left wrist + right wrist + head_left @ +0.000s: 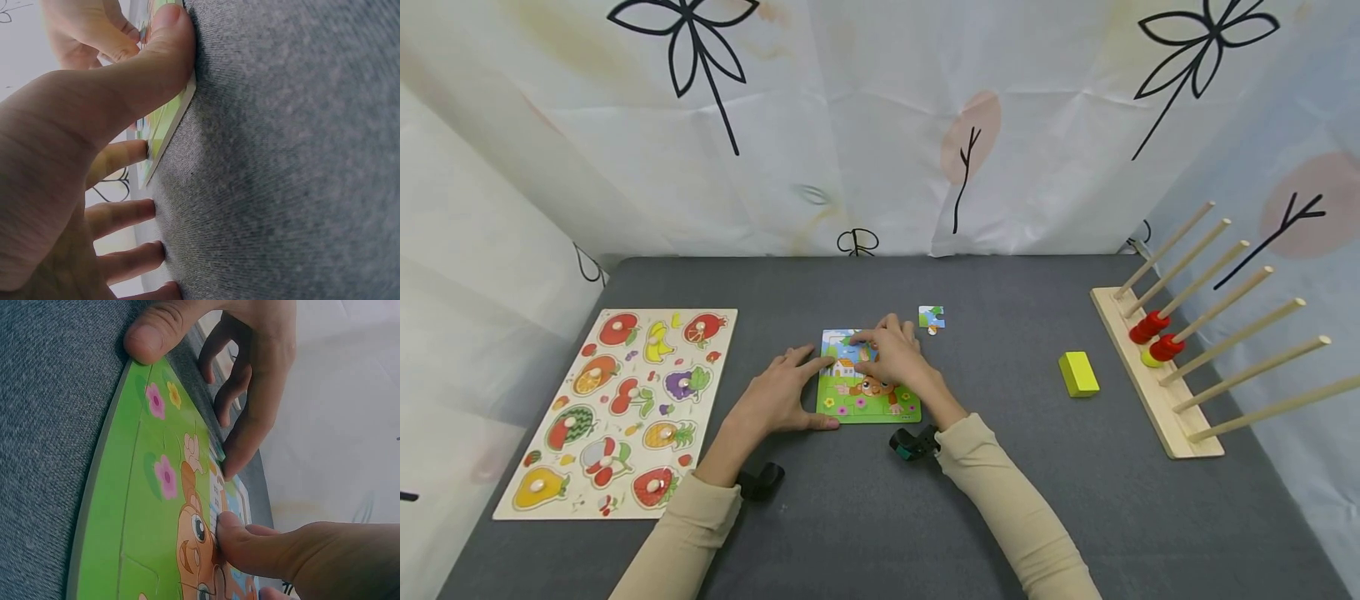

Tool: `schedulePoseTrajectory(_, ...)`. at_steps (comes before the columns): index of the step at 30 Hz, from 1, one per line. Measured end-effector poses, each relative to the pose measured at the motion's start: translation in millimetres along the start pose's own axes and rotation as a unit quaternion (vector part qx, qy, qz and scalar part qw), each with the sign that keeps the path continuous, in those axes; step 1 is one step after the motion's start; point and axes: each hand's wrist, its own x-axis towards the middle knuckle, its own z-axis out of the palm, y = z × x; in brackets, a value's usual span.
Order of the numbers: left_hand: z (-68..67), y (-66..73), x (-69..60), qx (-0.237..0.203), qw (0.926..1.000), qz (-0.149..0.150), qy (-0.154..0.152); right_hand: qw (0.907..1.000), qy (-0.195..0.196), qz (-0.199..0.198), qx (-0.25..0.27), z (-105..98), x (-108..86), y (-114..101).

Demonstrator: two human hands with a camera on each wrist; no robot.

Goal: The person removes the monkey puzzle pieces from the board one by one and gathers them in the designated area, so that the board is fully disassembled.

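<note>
Left hand (777, 397) spreads wide, touching the puzzle (859, 402); right hand (898, 354) touches its top; can't tell if it's gripping

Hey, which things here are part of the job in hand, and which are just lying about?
In the job:
- picture puzzle, left hand at its edge, right hand over it
- loose puzzle piece, probably

Just lying about:
- fruit board
- yellow block
- peg stand with rings
</note>
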Motion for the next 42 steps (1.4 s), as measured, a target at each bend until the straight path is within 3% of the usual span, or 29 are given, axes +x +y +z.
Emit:
schedulePoseTrajectory(8, 0.1, -0.3, 0.7, 0.001, 1.0, -0.001, 0.0, 0.9999, -0.003, 0.0, -0.012, 0.0, -0.8, -2.4)
schedulePoseTrajectory(18, 0.6, -0.3, 1.2, 0.002, 1.0, 0.002, 0.001, 0.9999, 0.005, 0.002, 0.009, -0.8, -2.0, -1.9)
schedulePoseTrajectory(33, 0.7, 0.0, 0.7, 0.0, 1.0, 0.0, 0.001, 0.9992, 0.019, -0.008, -0.035, -1.6, -3.0, -0.4)
schedulePoseTrajectory(42, 0.0, 0.3, 0.8, -0.001, 1.0, -0.003, -0.001, 0.9991, 0.017, -0.021, -0.034, -7.0, -4.5, -1.6)
